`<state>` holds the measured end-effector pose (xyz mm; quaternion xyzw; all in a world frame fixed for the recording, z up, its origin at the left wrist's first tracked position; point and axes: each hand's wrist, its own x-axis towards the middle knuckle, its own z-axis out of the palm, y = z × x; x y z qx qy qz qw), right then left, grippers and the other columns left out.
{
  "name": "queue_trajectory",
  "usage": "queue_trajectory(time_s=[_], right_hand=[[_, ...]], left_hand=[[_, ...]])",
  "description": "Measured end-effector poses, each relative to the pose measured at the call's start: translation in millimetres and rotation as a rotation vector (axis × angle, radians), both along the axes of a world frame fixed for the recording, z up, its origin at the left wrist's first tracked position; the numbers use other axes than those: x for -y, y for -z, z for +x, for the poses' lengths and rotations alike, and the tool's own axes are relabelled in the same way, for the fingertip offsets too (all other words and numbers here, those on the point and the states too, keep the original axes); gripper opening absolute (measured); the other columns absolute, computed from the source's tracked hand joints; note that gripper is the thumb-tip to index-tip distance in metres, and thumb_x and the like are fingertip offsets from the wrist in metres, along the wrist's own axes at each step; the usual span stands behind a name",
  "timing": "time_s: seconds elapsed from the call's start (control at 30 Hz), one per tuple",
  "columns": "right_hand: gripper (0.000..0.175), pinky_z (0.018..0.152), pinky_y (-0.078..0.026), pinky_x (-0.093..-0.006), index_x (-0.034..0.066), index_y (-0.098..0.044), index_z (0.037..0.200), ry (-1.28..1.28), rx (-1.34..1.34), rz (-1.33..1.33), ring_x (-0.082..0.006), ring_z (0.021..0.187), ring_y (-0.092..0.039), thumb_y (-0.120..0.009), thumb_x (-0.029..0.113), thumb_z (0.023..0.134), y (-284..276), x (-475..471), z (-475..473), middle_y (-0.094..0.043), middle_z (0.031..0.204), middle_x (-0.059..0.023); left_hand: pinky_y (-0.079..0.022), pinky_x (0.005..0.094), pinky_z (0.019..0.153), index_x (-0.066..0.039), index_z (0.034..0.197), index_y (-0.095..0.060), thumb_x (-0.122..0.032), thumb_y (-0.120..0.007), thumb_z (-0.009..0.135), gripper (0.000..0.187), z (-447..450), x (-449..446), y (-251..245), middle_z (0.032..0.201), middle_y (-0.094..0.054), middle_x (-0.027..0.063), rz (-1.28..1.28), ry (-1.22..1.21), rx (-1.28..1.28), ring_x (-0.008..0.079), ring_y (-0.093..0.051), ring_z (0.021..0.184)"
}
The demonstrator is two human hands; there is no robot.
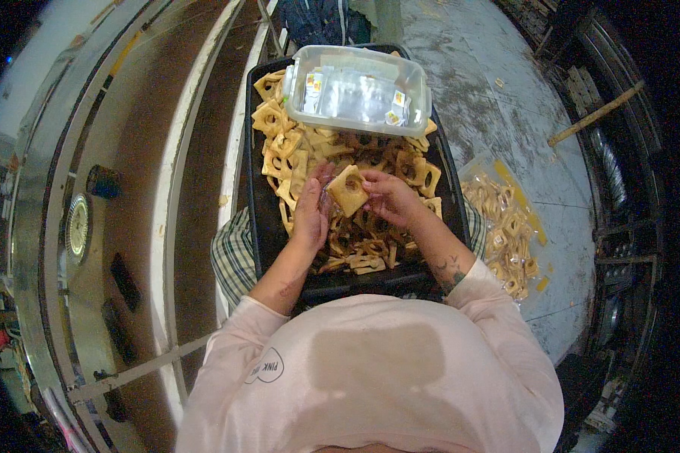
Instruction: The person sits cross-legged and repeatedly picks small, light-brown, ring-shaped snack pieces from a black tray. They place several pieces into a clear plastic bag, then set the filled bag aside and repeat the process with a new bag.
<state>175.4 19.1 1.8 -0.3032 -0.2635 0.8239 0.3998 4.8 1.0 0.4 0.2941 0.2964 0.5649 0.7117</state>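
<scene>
Between my hands is a square tan baked piece [348,195] with a round hole. My right hand [391,195] pinches its right edge. My left hand [313,209] is upright at its left side, with clear plastic film by the fingers; whether it grips the film is hard to tell. Below them a black crate [453,181] holds many similar pieces [280,144], some broken near my body. Across the crate's far end rests a clear plastic box [357,122] with small printed cards [398,99] and bags inside.
To the right on the floor lies a clear container or bag [504,226] of wrapped pieces, with yellow strips. White metal bars [167,170] run along the left. A wooden stick [595,113] juts from dark shelving at the right. Dark fabric [314,22] is beyond the crate.
</scene>
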Motion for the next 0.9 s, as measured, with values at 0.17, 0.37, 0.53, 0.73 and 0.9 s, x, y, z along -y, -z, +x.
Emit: queue_trajectory(time_s=[0.17, 0.37, 0.53, 0.73, 0.9], right_hand=[[0.034, 0.065, -0.046, -0.0251, 0.0047, -0.05, 0.112, -0.019, 0.034, 0.054, -0.0127, 0.08, -0.058, -0.056, 0.015, 0.08, -2.1, 3.2, -1.7, -0.06, 0.095, -0.0025], [0.035, 0.078, -0.045, -0.0295, 0.0024, -0.049, 0.113, -0.025, 0.055, 0.089, -0.0174, 0.087, -0.057, -0.056, 0.014, 0.08, -4.3, 3.4, -0.4, -0.058, 0.1, -0.0064], [0.036, 0.081, -0.045, -0.0312, 0.0003, -0.049, 0.111, -0.1, -0.02, 0.092, -0.0188, 0.091, -0.056, -0.056, 0.016, 0.08, 2.9, 1.6, -2.4, -0.058, 0.102, -0.0082], [0.035, 0.083, -0.045, -0.0327, -0.0017, -0.047, 0.112, 0.012, -0.268, 0.138, -0.0199, 0.095, -0.056, -0.053, 0.012, 0.081, -0.4, 1.2, 0.4, -0.057, 0.104, -0.0102], [0.031, 0.08, -0.045, -0.0308, 0.0001, -0.052, 0.109, 0.318, 0.037, 0.134, -0.0176, 0.091, -0.057, -0.054, 0.014, 0.082, -10.8, 0.0, 5.0, -0.059, 0.101, -0.0087]], left_hand=[[-0.031, 0.0317, 0.097, -0.003, 0.129, -0.03, -0.019, -0.033, 0.091, 0.042, 6.5, 1.4, -0.9, 0.13, -0.036, 0.012, 0.042, 0.049, -0.02, 0.0215, -0.038, 0.118], [-0.031, 0.0316, 0.097, -0.003, 0.13, -0.03, -0.011, -0.03, 0.089, 0.042, 4.8, 5.5, 1.0, 0.131, -0.034, 0.0123, 0.039, 0.114, -0.049, 0.0219, -0.038, 0.118], [-0.033, 0.0335, 0.097, -0.005, 0.13, -0.03, -0.018, -0.029, 0.092, 0.04, 6.5, -0.3, 7.2, 0.132, -0.033, 0.0126, -0.018, 0.067, -0.082, 0.0232, -0.039, 0.117], [-0.036, 0.0402, 0.096, -0.008, 0.126, -0.033, -0.029, -0.028, 0.093, 0.04, -12.0, -13.6, 12.2, 0.127, -0.038, 0.0173, -0.144, -0.124, 0.219, 0.0276, -0.04, 0.116], [-0.035, 0.0425, 0.096, -0.012, 0.126, -0.033, -0.033, -0.029, 0.092, 0.04, -24.6, -18.0, 9.8, 0.127, -0.039, 0.0181, -0.192, -0.207, 0.381, 0.0306, -0.04, 0.116]])
